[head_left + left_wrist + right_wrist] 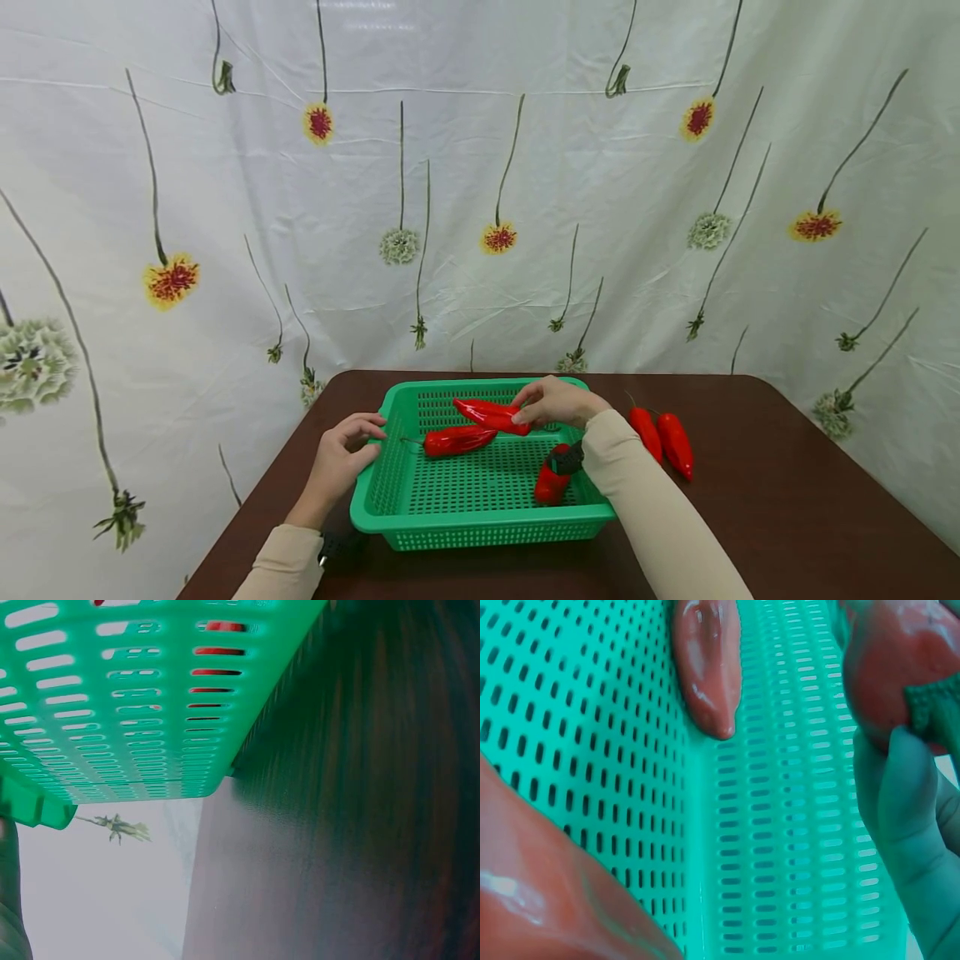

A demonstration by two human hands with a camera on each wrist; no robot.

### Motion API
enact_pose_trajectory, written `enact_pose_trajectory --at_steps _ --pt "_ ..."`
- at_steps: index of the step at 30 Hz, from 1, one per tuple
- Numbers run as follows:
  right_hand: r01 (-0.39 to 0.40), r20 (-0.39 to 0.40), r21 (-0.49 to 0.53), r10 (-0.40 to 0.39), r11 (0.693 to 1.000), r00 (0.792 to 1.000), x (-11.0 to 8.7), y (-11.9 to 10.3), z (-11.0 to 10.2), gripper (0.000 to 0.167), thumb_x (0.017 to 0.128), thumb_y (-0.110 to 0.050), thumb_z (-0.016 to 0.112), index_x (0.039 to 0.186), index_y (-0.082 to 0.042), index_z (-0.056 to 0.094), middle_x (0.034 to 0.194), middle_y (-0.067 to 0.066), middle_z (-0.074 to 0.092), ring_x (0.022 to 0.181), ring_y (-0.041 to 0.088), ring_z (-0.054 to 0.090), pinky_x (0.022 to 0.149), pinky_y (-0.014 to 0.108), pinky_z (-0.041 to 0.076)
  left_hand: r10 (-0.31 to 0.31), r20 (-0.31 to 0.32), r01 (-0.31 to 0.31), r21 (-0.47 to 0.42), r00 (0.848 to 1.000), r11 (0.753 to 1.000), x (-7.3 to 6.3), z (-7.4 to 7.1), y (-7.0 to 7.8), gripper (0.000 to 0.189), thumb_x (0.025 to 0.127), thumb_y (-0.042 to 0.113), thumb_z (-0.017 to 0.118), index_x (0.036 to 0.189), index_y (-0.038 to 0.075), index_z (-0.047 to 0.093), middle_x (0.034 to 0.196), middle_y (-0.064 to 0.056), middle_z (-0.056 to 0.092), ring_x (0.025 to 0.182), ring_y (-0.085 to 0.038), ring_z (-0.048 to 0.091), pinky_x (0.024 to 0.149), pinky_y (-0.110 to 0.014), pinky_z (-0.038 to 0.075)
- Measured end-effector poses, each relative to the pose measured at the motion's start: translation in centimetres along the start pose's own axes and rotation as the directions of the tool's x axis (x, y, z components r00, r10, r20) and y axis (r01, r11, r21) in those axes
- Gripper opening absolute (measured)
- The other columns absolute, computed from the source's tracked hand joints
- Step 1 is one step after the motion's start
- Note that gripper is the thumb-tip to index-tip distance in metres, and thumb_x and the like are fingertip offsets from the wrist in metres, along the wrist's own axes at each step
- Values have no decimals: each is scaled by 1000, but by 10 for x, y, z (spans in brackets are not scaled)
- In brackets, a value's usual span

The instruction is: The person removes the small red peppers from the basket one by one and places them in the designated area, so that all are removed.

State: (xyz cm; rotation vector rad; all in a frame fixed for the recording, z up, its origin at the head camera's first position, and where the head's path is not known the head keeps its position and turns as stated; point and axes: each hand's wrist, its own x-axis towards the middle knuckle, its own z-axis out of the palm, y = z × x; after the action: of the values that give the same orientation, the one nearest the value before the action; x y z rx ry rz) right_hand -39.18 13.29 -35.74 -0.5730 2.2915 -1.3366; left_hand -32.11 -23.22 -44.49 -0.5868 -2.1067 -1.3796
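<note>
My right hand (555, 402) pinches a long red pepper (489, 414) near its stem end, above the green basket (480, 523). In the right wrist view, thumb and fingers hold this held pepper (892, 667) beside its green stem. Below it in the basket lies a second red pepper (453, 441) with its stem pointing left. Another red pepper (551, 485) lies at the basket's right side, partly hidden by the right wrist. My left hand (343, 458) rests at the basket's left rim with fingers loosely bent. In the left wrist view the basket's slotted wall (135, 705) fills the upper left.
Two more red peppers (677, 446) lie on the dark brown table (780, 500) to the right of the basket, close to the right forearm. Behind the table hangs a white curtain (450, 317) with a flower print.
</note>
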Motion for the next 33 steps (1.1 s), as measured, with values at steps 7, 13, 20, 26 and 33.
enact_pose_trajectory --at_steps 7,13,20,26,33 --pt "2 -67 6 -1 1000 998 -6 -7 0 35 91 -16 72 122 -1 66 106 10 72 87 23 69 87 41 56 -4 -2 4 -3 1000 1000 0 0 1 25 84 -16 58 88 5 72 115 -19 67 111 8 57 82 -22 52" --pt "16 -125 53 -9 998 992 -12 -10 -4 35 93 -15 71 124 0 65 116 14 67 94 21 68 95 45 54 3 -3 -3 -3 1000 1000 0 0 0 25 84 -16 58 89 4 72 115 -20 67 111 9 56 82 -22 51" --pt "67 -200 174 -32 982 979 -19 -5 -11 41 96 -13 66 132 3 59 126 19 62 98 19 68 102 49 50 -6 0 6 -4 1000 1000 -1 1 2 24 84 -16 58 88 3 72 115 -20 66 110 9 57 82 -22 52" --pt "89 -290 186 -32 978 957 -26 -7 -14 43 95 -15 68 132 4 58 130 19 59 98 21 64 91 39 54 -5 0 6 6 1000 1000 0 0 2 25 84 -16 58 89 4 71 115 -19 66 110 9 56 82 -23 51" --pt "85 -377 201 -3 976 926 -36 -11 -18 42 95 -17 68 130 4 59 135 22 55 104 27 61 87 34 55 4 0 -4 -2 1000 1000 -1 0 5 23 84 -16 59 90 3 72 116 -19 66 110 8 56 82 -24 52"
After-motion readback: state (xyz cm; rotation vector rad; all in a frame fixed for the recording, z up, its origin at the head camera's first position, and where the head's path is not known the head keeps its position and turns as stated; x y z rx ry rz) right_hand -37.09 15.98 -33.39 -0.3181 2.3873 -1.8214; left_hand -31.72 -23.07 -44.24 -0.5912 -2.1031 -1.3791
